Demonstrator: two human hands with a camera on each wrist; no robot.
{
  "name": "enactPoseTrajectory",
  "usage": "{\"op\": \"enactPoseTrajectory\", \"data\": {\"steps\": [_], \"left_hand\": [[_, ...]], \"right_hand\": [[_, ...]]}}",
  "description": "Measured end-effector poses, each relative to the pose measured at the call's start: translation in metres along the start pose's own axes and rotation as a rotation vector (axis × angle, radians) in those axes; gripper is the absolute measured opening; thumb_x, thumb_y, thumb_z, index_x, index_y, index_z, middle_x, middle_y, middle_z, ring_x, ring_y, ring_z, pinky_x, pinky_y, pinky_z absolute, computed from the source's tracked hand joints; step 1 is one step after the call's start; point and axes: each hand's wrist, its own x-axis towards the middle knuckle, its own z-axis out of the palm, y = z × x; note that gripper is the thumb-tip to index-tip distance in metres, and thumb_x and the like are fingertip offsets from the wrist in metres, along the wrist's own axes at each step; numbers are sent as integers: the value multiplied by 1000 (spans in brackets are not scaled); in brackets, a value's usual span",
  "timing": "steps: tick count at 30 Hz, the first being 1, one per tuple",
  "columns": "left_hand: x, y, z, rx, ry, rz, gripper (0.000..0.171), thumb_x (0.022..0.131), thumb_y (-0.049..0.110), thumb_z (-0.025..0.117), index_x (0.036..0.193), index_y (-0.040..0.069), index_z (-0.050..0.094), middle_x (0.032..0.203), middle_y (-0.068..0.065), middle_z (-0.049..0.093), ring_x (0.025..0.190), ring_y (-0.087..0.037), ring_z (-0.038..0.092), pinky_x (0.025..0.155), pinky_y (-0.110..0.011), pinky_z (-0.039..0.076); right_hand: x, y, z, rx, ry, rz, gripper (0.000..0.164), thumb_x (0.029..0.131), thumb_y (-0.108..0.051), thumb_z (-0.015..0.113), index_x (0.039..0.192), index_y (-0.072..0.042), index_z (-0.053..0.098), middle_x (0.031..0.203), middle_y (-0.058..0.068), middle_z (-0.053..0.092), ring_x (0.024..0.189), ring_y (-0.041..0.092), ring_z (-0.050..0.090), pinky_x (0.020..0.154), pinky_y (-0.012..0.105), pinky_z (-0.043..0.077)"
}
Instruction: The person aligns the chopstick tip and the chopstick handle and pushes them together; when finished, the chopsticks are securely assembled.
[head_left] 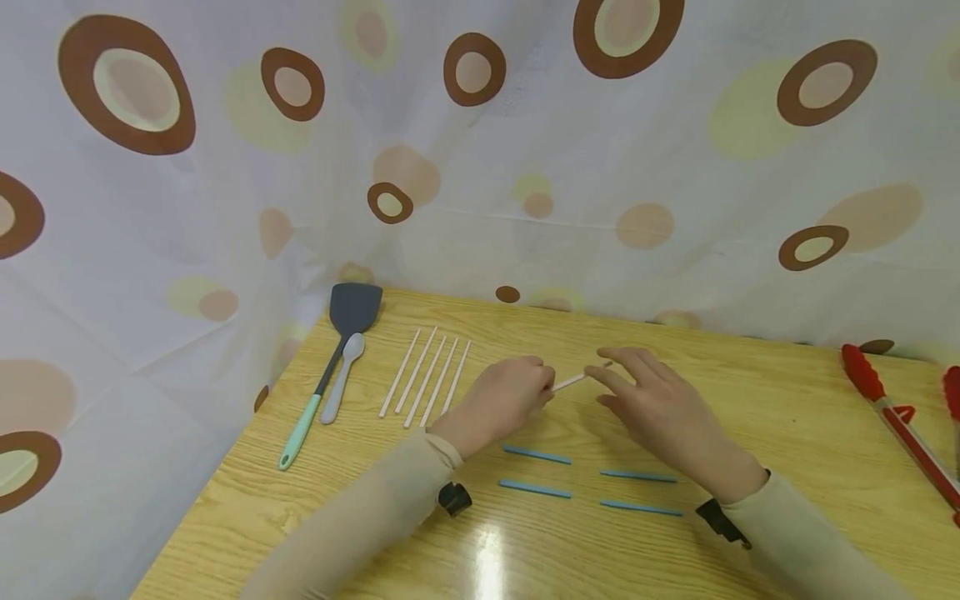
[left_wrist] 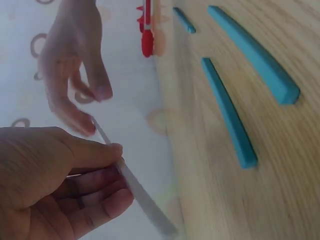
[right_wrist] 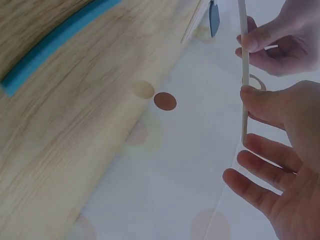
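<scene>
Between thumb and fingers, my left hand (head_left: 504,398) pinches a thin white stick (head_left: 570,382), held up off the table. My right hand (head_left: 663,408) is at the stick's far end, fingers spread; its index finger crosses in front of the stick in the head view. In the left wrist view, the right thumb (left_wrist: 102,90) stands apart from the stick. Whether the right fingertips touch it, I cannot tell. Several blue sticks (head_left: 536,489) lie below the hands in two pairs. Left of my left hand, several white sticks (head_left: 424,375) lie side by side.
A dark spatula (head_left: 356,308) with a mint handle and a grey spoon (head_left: 341,383) lie at the table's left. Red-tipped tongs (head_left: 900,421) lie at the right. A patterned cloth (head_left: 480,150) hangs behind the wooden table (head_left: 795,467).
</scene>
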Motion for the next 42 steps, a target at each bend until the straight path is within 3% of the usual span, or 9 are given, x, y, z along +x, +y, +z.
{"op": "enactPoseTrajectory", "data": {"steps": [4, 7, 14, 21, 25, 32, 37, 42], "left_hand": [[-1, -15, 0, -168, 4, -89, 13, 98, 14, 65, 86, 9, 68, 75, 2, 61, 61, -7, 52, 54, -19, 43], [-1, -26, 2, -238, 11, -135, 19, 97, 10, 65, 78, 9, 64, 67, 3, 56, 54, -8, 48, 51, -20, 41], [-3, -50, 14, -293, 16, -241, 39, 95, 4, 64, 58, 10, 53, 43, 5, 40, 37, -5, 32, 40, -18, 31], [-6, -63, 21, -327, 9, -318, 56, 92, -3, 62, 46, 16, 36, 39, 8, 20, 35, -4, 16, 35, -19, 20], [-8, -65, 21, -349, 1, -368, 50, 90, -7, 58, 51, 15, 36, 43, 6, 23, 37, -6, 20, 36, -19, 24], [-10, -66, 20, -358, -44, -441, 19, 89, -12, 57, 76, 1, 58, 60, -6, 53, 46, -12, 46, 42, -21, 41], [-11, -69, 20, -335, -71, -465, 6, 91, -10, 59, 89, -4, 61, 68, -8, 56, 53, -15, 51, 44, -22, 42], [-11, -71, 20, -320, -88, -465, 5, 92, -8, 61, 96, -5, 60, 73, -9, 55, 59, -18, 52, 48, -25, 43]], "right_hand": [[-6, 2, -2, -7, -16, 12, 50, 74, -9, 86, 119, -5, 65, 122, 18, 57, 104, 34, 59, 71, 43, 56], [-13, 3, -1, 11, -54, 21, 44, 73, -10, 88, 112, -6, 67, 114, 15, 60, 93, 30, 62, 63, 39, 56], [-29, -1, -1, 109, -188, 30, 34, 76, -15, 87, 104, -9, 70, 98, 4, 63, 76, 14, 62, 60, 28, 53], [-36, -6, -8, 223, -401, 110, 21, 80, -19, 84, 91, -17, 67, 87, -6, 61, 69, 7, 59, 56, 24, 50], [-39, -8, -10, 272, -489, 158, 17, 83, -16, 81, 91, -18, 66, 87, -8, 62, 72, 10, 61, 59, 26, 51], [-43, -11, -7, 341, -560, 208, 17, 86, -14, 78, 92, -19, 63, 87, -11, 59, 70, 5, 57, 56, 25, 49], [-43, -10, -5, 353, -561, 205, 17, 86, -13, 78, 90, -19, 62, 84, -12, 58, 67, 4, 56, 55, 24, 47], [-43, -9, -5, 359, -556, 199, 17, 88, -11, 75, 87, -21, 61, 81, -14, 56, 65, 1, 52, 53, 24, 45]]}}
